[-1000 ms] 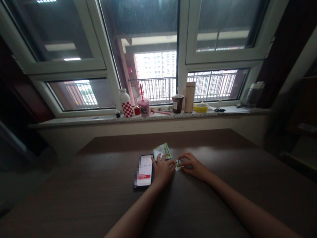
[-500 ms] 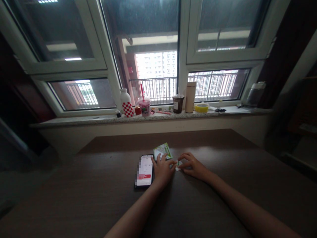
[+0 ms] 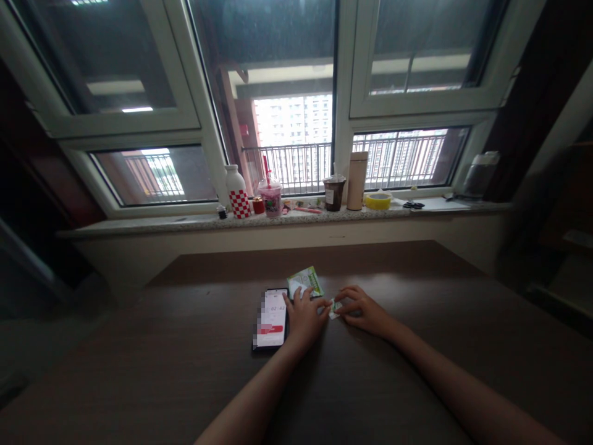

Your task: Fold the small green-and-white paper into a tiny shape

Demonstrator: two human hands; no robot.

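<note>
My left hand (image 3: 306,315) lies between the phone and a small white-and-green piece (image 3: 334,309), perhaps a wrapper or sticker. Its thumb and index finger pinch the left edge of that piece, while the other fingers spread toward a green-and-white packet (image 3: 306,281). From the other side, my right hand (image 3: 364,311) closes its thumb and fingertips on the right edge of the same piece. Just left of my left hand, a phone (image 3: 273,318) lies face up with a timer and a red button on its lit screen.
Both forearms rest over a dark brown table (image 3: 162,371). Beyond it, the stone windowsill (image 3: 185,225) carries a checkered bottle (image 3: 238,198), a pink drink cup (image 3: 270,196), a dark drink cup (image 3: 333,193), a tan flask (image 3: 356,181), yellow tape (image 3: 378,201) and scissors (image 3: 413,205).
Both hands stay nearly in place on the small piece. The view has shifted very slightly.
</note>
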